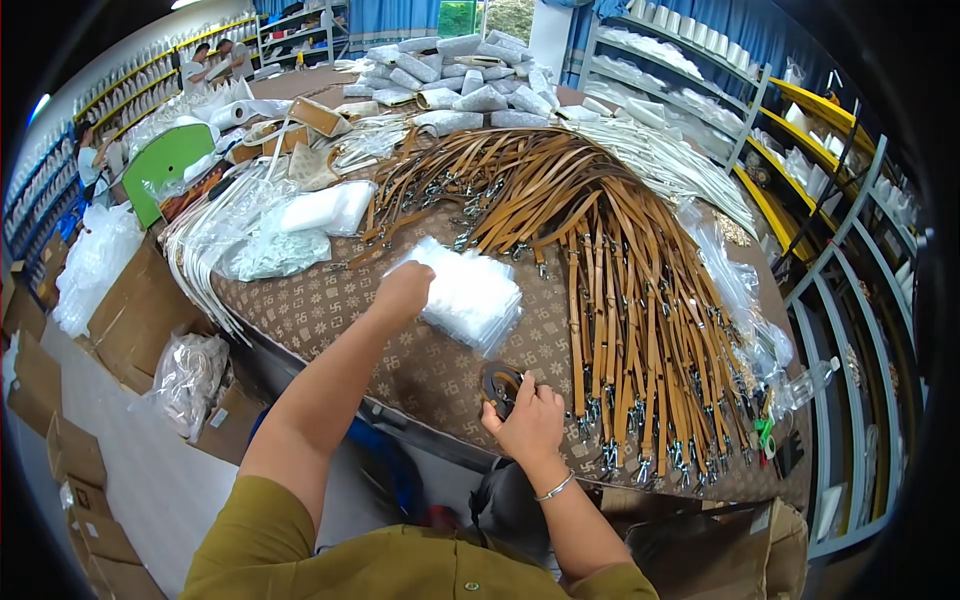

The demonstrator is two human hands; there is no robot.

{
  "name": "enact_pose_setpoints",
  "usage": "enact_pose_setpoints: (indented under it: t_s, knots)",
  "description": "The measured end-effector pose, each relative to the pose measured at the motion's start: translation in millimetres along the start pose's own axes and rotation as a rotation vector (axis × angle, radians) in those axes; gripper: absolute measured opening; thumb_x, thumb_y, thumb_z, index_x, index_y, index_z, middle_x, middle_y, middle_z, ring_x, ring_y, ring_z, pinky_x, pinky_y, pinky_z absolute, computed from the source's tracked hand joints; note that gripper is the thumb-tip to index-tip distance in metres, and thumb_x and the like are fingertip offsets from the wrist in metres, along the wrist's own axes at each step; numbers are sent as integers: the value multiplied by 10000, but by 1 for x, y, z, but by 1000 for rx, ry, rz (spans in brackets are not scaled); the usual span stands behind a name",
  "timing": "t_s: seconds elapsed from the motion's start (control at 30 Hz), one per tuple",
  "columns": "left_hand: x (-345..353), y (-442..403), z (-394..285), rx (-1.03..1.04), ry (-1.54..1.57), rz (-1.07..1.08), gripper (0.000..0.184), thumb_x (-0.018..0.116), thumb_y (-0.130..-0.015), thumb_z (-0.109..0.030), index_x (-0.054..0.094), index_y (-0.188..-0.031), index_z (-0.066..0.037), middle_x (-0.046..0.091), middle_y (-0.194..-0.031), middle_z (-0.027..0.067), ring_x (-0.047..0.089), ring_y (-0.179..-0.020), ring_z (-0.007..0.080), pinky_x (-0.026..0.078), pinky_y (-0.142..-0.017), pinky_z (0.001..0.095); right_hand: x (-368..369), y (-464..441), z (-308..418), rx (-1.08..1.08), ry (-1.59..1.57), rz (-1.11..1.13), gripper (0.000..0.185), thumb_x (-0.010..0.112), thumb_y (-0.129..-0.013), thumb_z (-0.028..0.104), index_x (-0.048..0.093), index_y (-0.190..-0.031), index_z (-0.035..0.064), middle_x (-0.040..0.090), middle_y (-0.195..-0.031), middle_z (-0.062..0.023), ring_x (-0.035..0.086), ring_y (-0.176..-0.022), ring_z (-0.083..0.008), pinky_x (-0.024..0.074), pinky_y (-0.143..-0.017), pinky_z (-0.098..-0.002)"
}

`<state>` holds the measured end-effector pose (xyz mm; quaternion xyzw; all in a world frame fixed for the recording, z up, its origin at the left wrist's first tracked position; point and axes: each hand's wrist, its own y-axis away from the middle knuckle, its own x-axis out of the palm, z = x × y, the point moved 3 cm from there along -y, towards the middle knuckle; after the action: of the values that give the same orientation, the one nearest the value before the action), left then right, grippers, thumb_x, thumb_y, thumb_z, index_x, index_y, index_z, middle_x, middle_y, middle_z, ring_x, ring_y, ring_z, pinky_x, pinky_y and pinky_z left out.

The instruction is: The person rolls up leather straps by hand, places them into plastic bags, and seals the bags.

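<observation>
My left hand (405, 288) has its fingers closed at the upper left corner of a stack of clear plastic bags (468, 298) lying on the patterned tablecloth. Whether it pinches one bag or several, I cannot tell. In my right hand (532, 422) is a coiled dark brown leather strap (496, 380), gripped between thumb and fingers just below the bags. A large heap of brown leather straps with metal snap hooks (625, 300) spreads to the right, its hooked ends hanging toward the table's near edge.
White straps and plastic-wrapped packs (285, 235) lie at the left. Grey wrapped rolls (470, 85) are piled at the back. Green scissors (765, 436) rest by the right edge. Metal shelves (850, 290) and cardboard boxes (150, 305) flank the table. Other people (215, 65) stand far left.
</observation>
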<state>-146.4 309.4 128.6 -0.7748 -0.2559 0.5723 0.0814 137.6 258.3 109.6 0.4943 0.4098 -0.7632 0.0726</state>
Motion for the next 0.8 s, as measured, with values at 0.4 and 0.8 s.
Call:
enact_pose_setpoints:
  t_s: [0.4, 0.8]
  knots:
    - [2, 52, -60, 225, -4, -176, 185, 548, -837, -224, 647, -896, -79, 596, -916, 85, 555, -911, 274, 429, -767, 416, 2, 2, 0, 12, 13, 5, 696, 690, -649, 423, 510, -1085, -89, 558, -759, -148, 530, -727, -289, 406, -704, -376]
    - [9, 22, -25, 147, -271, 82, 162, 557, -811, -212, 665, -853, -97, 618, -838, 86, 590, -833, 275, 474, -714, 411, -3, 1, 1, -5, 6, 12, 723, 677, -677, 475, 511, -1081, -100, 570, -751, -147, 531, -720, -277, 407, -709, -369]
